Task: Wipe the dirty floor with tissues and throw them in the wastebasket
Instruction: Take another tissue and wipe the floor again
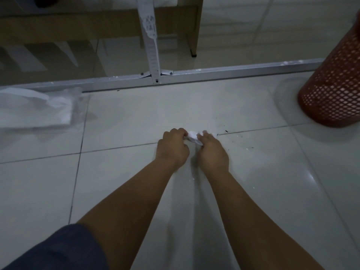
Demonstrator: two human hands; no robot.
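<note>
Head view
Left hand (172,148): fingers curled, pinching the left end of the tissue.
Right hand (213,151): fingers curled, gripping the right end of the tissue.
Tissue (192,135): white, crumpled, stretched between both hands, low over the floor at a grout line; contact with the tile not discernible.
Floor (126,117): pale glossy tiles, dark grout lines crossing left of the hands.
Dirt specks (226,131): small dark flecks just right of the right hand, scattered along and below the grout line.
Wastebasket (335,78): red mesh, upright, far right, cut off by the frame edge, well apart from the hands.
Metal rail (214,74): silver bar across the floor beyond the hands, marking the far edge of the working area.
Plastic bag (39,108): translucent white, lying at the left edge against the rail.
Wooden furniture (191,26): legs and panels beyond the rail.
Open room: bare tile between hands and rail, between hands and wastebasket, and left toward the bag.
Sleeve (58,250): dark blue, lower left corner.
</note>
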